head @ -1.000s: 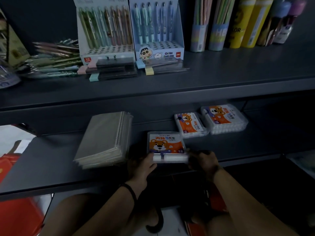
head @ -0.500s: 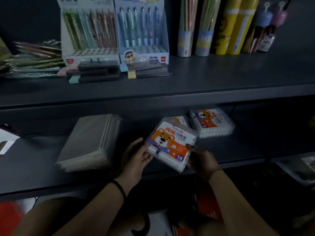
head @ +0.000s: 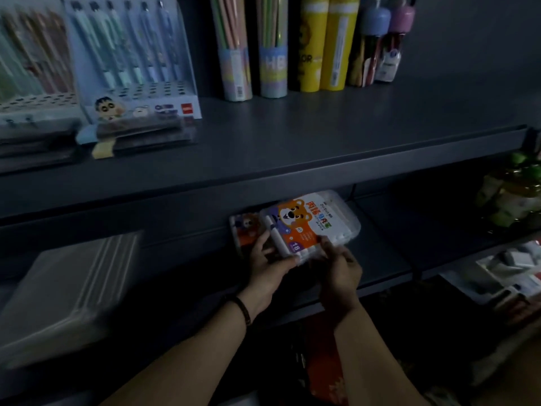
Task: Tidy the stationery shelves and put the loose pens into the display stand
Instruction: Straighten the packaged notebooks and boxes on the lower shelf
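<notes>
- At nine o'clock of the view, a clear-wrapped stack [head: 67, 288] lies on the lower shelf [head: 386, 259], blurred.
- At ten o'clock, on the upper shelf [head: 322, 136], the display stand [head: 152, 90] with a cartoon face on its front holds a row of upright pens [head: 128, 45]. Flat dark packs [head: 140, 136] lie just in front of it, at its six o'clock.
- At twelve o'clock, pencil tubes [head: 234, 54] stand against the back of the same shelf.
- Just left of centre, a second bear box [head: 246, 230] sits on the lower shelf, half hidden.
- The left hand [head: 269, 268], a dark band at its wrist, grips the bear marker box [head: 313, 227]. Its fingers reach up the box's nine o'clock side and its thumb lies along the near edge.
- The bear marker box is tilted, its far end towards one o'clock, over the lower shelf. Whether it touches the shelf cannot be told.
- The right hand [head: 339, 271] grasps the box's near corner at five o'clock, with its fingers curled onto the lid.
</notes>
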